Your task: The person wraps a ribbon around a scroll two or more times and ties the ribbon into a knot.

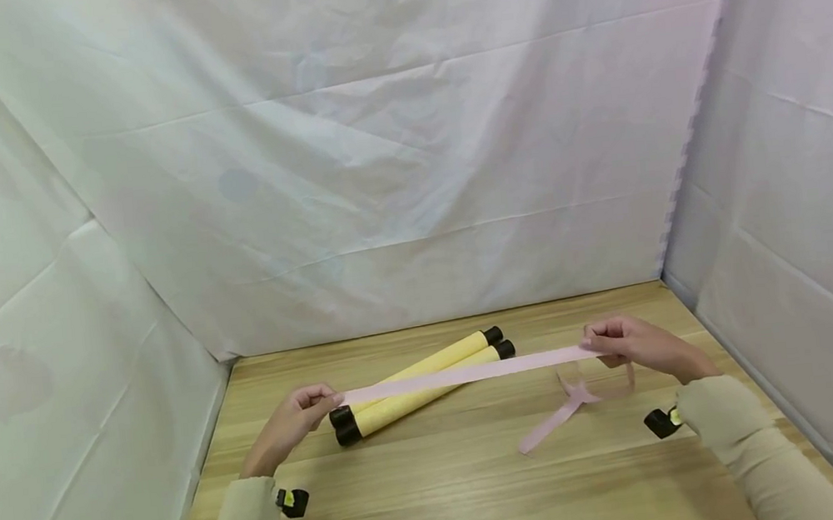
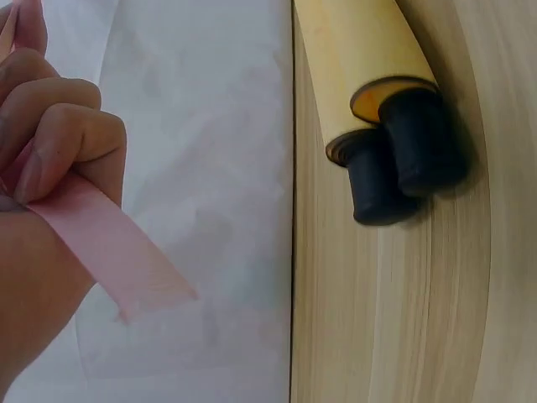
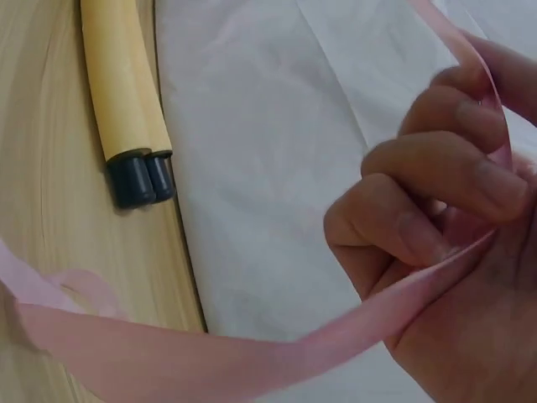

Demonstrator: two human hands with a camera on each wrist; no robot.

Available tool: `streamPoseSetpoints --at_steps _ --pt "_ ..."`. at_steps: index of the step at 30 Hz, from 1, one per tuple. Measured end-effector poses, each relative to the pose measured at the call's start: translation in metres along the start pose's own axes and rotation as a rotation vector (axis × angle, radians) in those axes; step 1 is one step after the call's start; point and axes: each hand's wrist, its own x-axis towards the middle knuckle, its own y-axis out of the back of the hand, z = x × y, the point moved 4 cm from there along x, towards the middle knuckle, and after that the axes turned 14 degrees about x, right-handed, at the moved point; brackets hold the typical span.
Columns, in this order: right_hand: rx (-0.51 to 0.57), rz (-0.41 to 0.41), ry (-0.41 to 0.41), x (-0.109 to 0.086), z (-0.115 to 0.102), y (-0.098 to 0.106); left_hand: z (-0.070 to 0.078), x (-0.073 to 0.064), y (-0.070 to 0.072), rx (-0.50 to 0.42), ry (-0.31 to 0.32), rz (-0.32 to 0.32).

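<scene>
A pink ribbon point(image 1: 465, 372) is stretched nearly straight between both hands, above two yellow scrolls. My left hand point(image 1: 305, 415) pinches it near one end, and in the left wrist view a short cut tail of ribbon point(image 2: 117, 248) sticks out below the curled fingers. My right hand point(image 1: 639, 345) grips the ribbon farther along. From there the rest hangs down and lies in loose folds on the table. In the right wrist view this slack ribbon point(image 3: 226, 361) trails out from under the curled fingers. The yellow scrolls point(image 1: 429, 386) lie side by side, slanting, with black end knobs.
The wooden table point(image 1: 439, 492) is bounded by white cloth point(image 1: 378, 172) at the back and on both sides. Black wrist cameras sit at the cuffs of both light sleeves point(image 1: 733, 422).
</scene>
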Motion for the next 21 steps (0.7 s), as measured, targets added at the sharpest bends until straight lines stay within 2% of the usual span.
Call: streamPoseSetpoints --at_steps 3,6,8,15,21 --pt "-0.005 -0.01 -0.048 -0.004 0.005 0.004 -0.006 -0.005 0.008 0.0 -0.009 0.019" --pt "-0.019 0.002 -0.059 -0.006 0.009 0.009 -0.013 -0.01 0.015 -0.015 -0.011 0.034" --pt "-0.023 -0.009 -0.046 -0.007 0.011 0.012 -0.017 -0.013 0.019 -0.029 -0.007 0.041" --pt "0.036 -0.133 0.014 -0.013 0.016 0.019 -0.034 -0.022 0.032 -0.045 0.091 0.117" --pt "0.09 -0.145 0.021 -0.018 0.022 0.028 -0.039 -0.027 0.039 -0.048 0.082 0.137"
